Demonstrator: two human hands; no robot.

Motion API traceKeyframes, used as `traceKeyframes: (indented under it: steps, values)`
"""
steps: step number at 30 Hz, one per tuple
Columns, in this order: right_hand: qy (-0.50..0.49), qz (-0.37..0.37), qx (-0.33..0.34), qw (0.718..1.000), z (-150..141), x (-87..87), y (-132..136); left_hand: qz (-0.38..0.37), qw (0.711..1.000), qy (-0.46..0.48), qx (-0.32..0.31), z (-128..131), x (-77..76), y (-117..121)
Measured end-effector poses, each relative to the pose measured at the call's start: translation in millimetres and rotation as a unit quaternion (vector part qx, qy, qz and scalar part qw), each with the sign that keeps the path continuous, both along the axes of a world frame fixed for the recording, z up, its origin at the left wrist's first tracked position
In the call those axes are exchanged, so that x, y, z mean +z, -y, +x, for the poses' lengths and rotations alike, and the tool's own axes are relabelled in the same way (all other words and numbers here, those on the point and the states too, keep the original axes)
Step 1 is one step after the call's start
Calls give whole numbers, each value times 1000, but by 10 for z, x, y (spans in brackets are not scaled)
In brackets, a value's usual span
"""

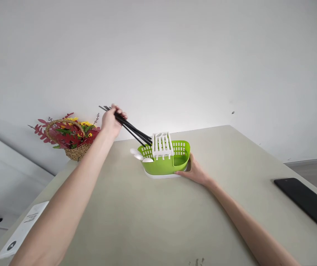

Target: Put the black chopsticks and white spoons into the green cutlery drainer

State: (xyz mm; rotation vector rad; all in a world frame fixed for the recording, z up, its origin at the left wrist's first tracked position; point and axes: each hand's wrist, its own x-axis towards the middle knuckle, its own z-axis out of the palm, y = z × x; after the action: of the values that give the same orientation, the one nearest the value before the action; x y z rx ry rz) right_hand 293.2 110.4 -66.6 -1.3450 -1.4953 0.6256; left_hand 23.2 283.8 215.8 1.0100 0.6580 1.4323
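My left hand [113, 120] is closed round a bundle of black chopsticks [136, 130], which slant down to the right. Their lower ends reach into the left part of a green utensil caddy [161, 167], behind its white slotted rack [162, 145]. Several white spoons [139, 156] lean out over the caddy's left end. At the right end, my right hand [193, 170] grips the caddy's lower side, thumb in front, other fingers partly hidden behind. A white base tray [161, 176] sits under the caddy.
A wicker basket [77, 151] of red and yellow artificial flowers stands at the table's back left. On the left edge lies a white box-like item [22, 231], partly covered by my forearm. A black flat object [308, 205] rests at the right. Behind the table [152, 214] rises a wall.
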Motion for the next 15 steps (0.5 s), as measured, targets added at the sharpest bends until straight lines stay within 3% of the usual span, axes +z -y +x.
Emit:
traceKeyframes:
  steps: [3,8,11,15]
  values:
    - [3,-6,-2,1000,-1,19,19,2,996,90,-26,-412,-5,0]
    - [7,-8,0,1000,-8,26,32,0,992,123,-9,-1018,-300,41]
    - [9,-16,-5,1000,-12,24,40,-113,992,30,-38,-1262,-523,15]
    - [16,-28,-12,999,-6,6,50,-239,962,-118,-63,-1467,-819,-8]
